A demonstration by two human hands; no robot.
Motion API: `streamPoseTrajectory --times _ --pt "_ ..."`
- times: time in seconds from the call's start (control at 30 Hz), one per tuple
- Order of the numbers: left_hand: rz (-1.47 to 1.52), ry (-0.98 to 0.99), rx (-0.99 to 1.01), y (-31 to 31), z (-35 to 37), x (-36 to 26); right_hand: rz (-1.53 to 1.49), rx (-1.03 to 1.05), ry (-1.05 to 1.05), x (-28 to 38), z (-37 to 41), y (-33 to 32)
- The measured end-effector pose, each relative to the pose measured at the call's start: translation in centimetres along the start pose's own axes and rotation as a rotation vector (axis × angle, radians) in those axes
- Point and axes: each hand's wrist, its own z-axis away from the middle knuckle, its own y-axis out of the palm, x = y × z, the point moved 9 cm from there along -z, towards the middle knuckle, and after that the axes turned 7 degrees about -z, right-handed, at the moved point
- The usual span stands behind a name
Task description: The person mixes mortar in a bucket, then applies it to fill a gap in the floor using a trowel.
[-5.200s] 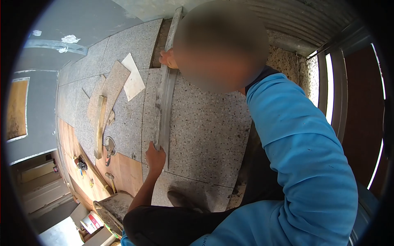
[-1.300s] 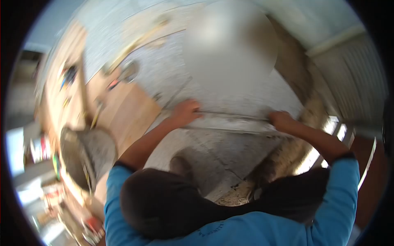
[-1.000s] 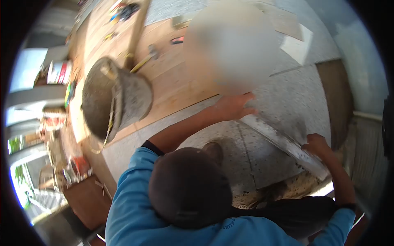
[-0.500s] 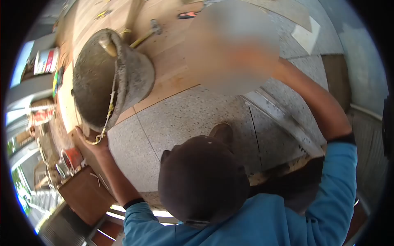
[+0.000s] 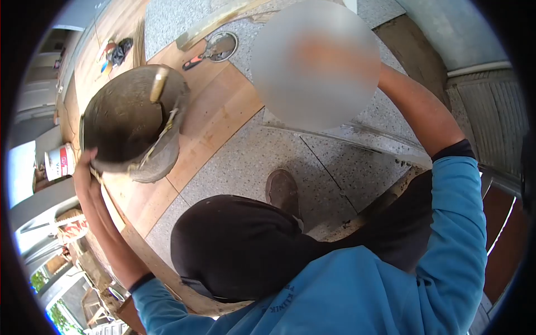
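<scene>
A mortar-crusted bucket [image 5: 125, 114] stands tilted on the wooden-looking boards at left. My left hand [image 5: 85, 177] grips its near rim, with the thumb over the edge. A tool with a wooden handle [image 5: 158, 85] leans inside the bucket; its other end is hidden. The cord-like handle [image 5: 162, 134] hangs across the bucket's side. My right arm reaches forward over the speckled tiles, but a blurred patch covers my right hand [image 5: 340, 58]. Whether it holds anything cannot be seen. A long metal bar [image 5: 385, 142] lies beneath that forearm.
An orange-and-black-handled tool [image 5: 193, 62] lies by a round metal-rimmed object [image 5: 222, 47]. Further off are a black plastic bag [image 5: 119, 51] and a white-and-red pail [image 5: 58, 162]. My shoe [image 5: 282, 190] rests on the tiles, and a grey wall [image 5: 458, 33] rises at right.
The view has turned, and the bucket sits lower left with its mouth facing me more. My left hand has shifted up along its rim. The hammer no longer shows.
</scene>
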Motion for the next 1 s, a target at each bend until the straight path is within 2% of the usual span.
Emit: streamPoseTrajectory --times 0.07,0.13,0.2,0.27,0.33,0.4,0.43,0.47,0.5,0.53,0.63,0.73,0.8,0.87,0.93,1.0 --pt "-0.224 0.105 0.006 5.8 -1.5 -6.2 -0.034 -0.099 -0.007 -1.0 2.0 -2.5" --pt "-0.5 0.162 -0.036 11.4 0.6 -12.6 -0.057 -0.192 -0.014 -1.7 3.4 -4.6" --pt "-0.342 0.206 0.091 16.8 2.5 -16.4 -0.076 -0.281 -0.018 -2.1 4.3 -6.5" --pt "-0.368 0.216 0.161 21.6 4.4 -19.4 -0.208 -0.351 -0.012 -0.6 4.9 -8.2" --pt "-0.478 0.396 0.255 26.0 3.9 -22.4 -0.319 -0.435 -0.073 1.3 4.8 -9.7" --pt "-0.472 0.457 0.271 30.5 4.1 -23.1 -0.293 -0.534 -0.142 4.3 5.0 -11.0" --pt "-0.525 0.56 0.285 32.6 3.0 -23.7 -0.275 -0.581 -0.174 5.2 4.9 -11.5" --pt "-0.574 0.663 0.301 34.9 1.7 -24.2 -0.087 -0.693 -0.224 5.3 4.5 -11.7" --pt "-0.57 0.684 0.351 37.6 1.0 -24.0 0.107 -0.795 -0.276 4.8 3.4 -11.2" --pt "-0.507 0.818 0.374 40.2 2.6 -24.3 0.305 -0.889 -0.328 4.4 2.6 -10.9" --pt "-0.485 0.841 0.435 47.5 3.8 -23.4 0.676 -0.424 0.01 -1.4 -1.9 -8.4" --pt "-0.502 0.909 0.469 53.1 5.5 -22.8 0.524 -0.341 0.229 -9.5 -5.1 -6.1" --pt "-0.427 0.895 0.526 55.6 5.2 -22.2 0.47 -0.309 0.348 -11.5 -4.2 -6.3" --pt "-0.476 0.908 0.532 56.9 5.9 -22.3 0.377 -0.288 0.439 -15.1 -4.5 -4.4" --pt "-0.525 0.881 0.524 57.0 6.9 -22.5 0.399 -0.348 0.442 -21.2 -6.5 -0.4" --pt "-0.552 0.837 0.496 57.0 7.0 -23.2 0.368 -0.351 0.444 -21.5 -6.1 -0.4"
